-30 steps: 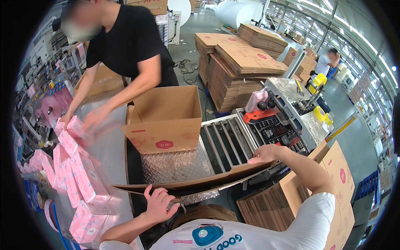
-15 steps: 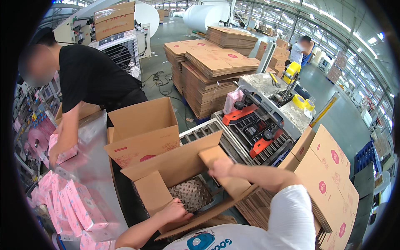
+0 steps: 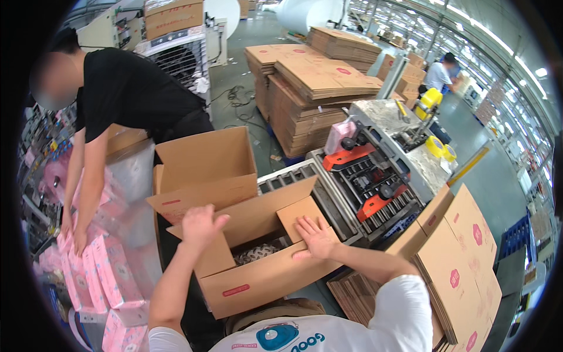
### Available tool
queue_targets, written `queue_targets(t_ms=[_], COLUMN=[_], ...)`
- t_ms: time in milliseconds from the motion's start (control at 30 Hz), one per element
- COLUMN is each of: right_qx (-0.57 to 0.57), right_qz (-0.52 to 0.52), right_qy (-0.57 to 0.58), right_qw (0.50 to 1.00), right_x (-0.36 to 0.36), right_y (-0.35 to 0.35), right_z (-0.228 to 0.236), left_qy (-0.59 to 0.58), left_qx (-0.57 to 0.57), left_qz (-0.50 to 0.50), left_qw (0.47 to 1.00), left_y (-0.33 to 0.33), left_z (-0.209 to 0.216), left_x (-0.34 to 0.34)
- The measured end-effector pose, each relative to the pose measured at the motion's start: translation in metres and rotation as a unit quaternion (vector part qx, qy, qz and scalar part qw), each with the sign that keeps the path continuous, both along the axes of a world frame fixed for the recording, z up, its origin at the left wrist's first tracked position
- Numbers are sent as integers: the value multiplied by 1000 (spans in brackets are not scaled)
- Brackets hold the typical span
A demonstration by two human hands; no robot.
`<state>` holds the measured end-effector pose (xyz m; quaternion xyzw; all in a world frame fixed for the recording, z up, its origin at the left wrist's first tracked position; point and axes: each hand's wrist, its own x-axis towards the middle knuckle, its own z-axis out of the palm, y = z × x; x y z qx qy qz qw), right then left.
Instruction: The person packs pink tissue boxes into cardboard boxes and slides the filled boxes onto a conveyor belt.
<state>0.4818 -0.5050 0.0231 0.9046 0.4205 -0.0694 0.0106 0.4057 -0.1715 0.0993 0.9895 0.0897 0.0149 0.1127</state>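
Observation:
In front of me stands an open cardboard carton (image 3: 267,286), its near flap tilted toward me. My right hand (image 3: 316,236) lies flat on the carton's right short flap (image 3: 291,218), fingers spread. Over the upper left corner is my left hand (image 3: 202,226), thumb stretched out and fingers foreshortened, by the left short flap (image 3: 213,258); whether it touches the cardboard I cannot tell. Through the carton's opening a patterned metal plate (image 3: 258,253) shows. Just beyond is a second open carton (image 3: 205,158).
Left, a co-worker (image 3: 135,88) in black reaches to pink packs (image 3: 114,270) on a metal table (image 3: 138,234). A roller conveyor with an orange-railed carton machine (image 3: 366,170) stands at right. Flattened cartons are stacked behind (image 3: 316,76) and at right (image 3: 463,252).
My left hand has risen from inside the carton to its upper left corner. My right hand has opened flat on the right flap. The co-worker's hands moved to the pink packs nearer me.

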Motion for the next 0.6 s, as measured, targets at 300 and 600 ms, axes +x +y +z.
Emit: queue_targets(t_ms=[300,600], right_qx=[558,395], right_qz=[-452,-404], right_qy=[470,534], right_qw=[514,629], right_x=[57,26], right_y=[-36,-65], right_z=[-96,-138], left_qy=[-5,51], left_qx=[10,-15], left_qz=[14,309], left_qw=[1000,949], left_y=[14,78], left_z=[-117,-201], left_x=[-132,-224])
